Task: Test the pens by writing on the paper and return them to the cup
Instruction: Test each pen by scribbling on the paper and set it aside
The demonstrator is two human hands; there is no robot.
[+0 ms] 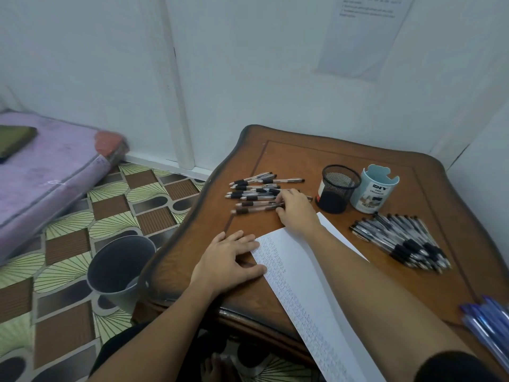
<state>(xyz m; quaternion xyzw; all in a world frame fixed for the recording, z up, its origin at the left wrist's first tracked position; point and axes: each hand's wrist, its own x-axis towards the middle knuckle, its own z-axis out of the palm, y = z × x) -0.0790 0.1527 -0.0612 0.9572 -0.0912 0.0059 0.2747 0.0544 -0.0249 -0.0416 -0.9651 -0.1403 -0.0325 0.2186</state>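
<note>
Both bare forearms reach in from the near edge over a brown wooden bench [358, 161]. Lying palm down with fingers spread, the left hand [230, 260] presses flat on the left edge of the paper [308, 293], a long white sheet covered with rows of small scribbles that runs from mid-bench to the near right. Across the paper stretches the right arm, and the right hand [296, 209] sits on a loose pile of black-grip pens [256, 191] at the far left, fingers curled onto them; which pen it grips, if any, I cannot tell. Right of that hand stands a black mesh cup [337, 188], touching a pale blue organizer cup [374, 188]. Another heap of pens [402, 241] lies at the right, and blue pens [490, 323] lie at the near right edge.
</note>
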